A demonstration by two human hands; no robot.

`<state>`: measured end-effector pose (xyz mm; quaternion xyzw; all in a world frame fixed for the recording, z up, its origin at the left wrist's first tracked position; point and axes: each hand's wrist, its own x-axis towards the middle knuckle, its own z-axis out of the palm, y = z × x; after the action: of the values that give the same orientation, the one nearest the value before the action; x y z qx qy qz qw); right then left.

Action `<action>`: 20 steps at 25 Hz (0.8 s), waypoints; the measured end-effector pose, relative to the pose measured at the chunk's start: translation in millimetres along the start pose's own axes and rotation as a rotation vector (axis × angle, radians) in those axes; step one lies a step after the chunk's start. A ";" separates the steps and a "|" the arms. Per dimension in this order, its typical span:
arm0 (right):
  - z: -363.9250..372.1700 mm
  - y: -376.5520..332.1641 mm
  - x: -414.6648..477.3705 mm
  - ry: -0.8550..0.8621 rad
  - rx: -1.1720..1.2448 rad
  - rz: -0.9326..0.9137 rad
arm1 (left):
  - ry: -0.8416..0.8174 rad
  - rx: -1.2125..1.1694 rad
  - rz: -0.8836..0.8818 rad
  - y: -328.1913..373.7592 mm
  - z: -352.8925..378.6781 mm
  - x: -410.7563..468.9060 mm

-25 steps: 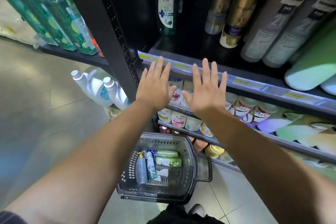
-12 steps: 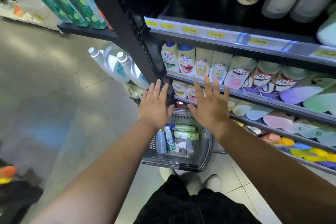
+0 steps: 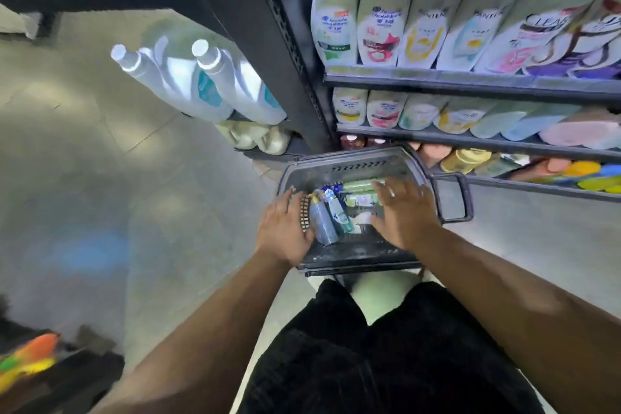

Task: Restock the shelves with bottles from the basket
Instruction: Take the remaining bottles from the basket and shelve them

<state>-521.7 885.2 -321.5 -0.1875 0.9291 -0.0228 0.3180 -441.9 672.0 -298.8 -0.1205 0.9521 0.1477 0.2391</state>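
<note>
Shop aisle: grey tiled floor [image 3: 84, 144] is being viewed from above, with a tall black metal shelving unit [image 3: 268, 44] rising beside it.
Left hand: the left hand [image 3: 285, 232] is being held palm down, fingers straight, over the basket's left wall. Nothing is being gripped. Whether its thumb is touching the nearest bottle cannot be told through the blur.
Right hand: the right hand [image 3: 406, 212] is being spread flat, fingers apart and relaxed, over the right half of the basket. Nothing is being held, and a pale ring is being worn on one finger.
Basket: a dark grey plastic shopping basket with slotted walls [image 3: 356, 255] is being rested on the floor at the foot of the shelving, its loop handle [image 3: 453, 198] lying out to the right.
Basket contents: a slim blue-grey bottle with a yellowish cap [image 3: 322, 225] and a teal-and-white labelled bottle [image 3: 337, 212] are being carried side by side. Two pale green bottles [image 3: 361, 185] are lying crosswise beyond them, partly under the right fingers.
Shelves: white shampoo bottles with coloured labels [image 3: 379, 20] are being displayed in a row, and a row of smaller white bottles [image 3: 383, 107] is being displayed on the shelf beneath.
Side shelf: large translucent white bottles with white caps [image 3: 208, 84] are being stored left of the upright.
Person: black shorts [image 3: 386, 346] are being worn.
</note>
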 end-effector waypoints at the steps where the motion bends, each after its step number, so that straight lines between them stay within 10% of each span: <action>1: 18.3 -9.6 10.8 -0.038 0.014 0.041 | -0.027 -0.022 0.008 -17.8 7.7 5.2; 20: 400.7 -33.3 311.5 -0.324 0.562 0.233 | -0.098 -0.560 -0.363 -152.8 332.1 183.5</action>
<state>-496.9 772.1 -816.8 0.0137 0.8391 -0.2111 0.5011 -413.9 613.7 -702.7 -0.3418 0.8248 0.3644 0.2647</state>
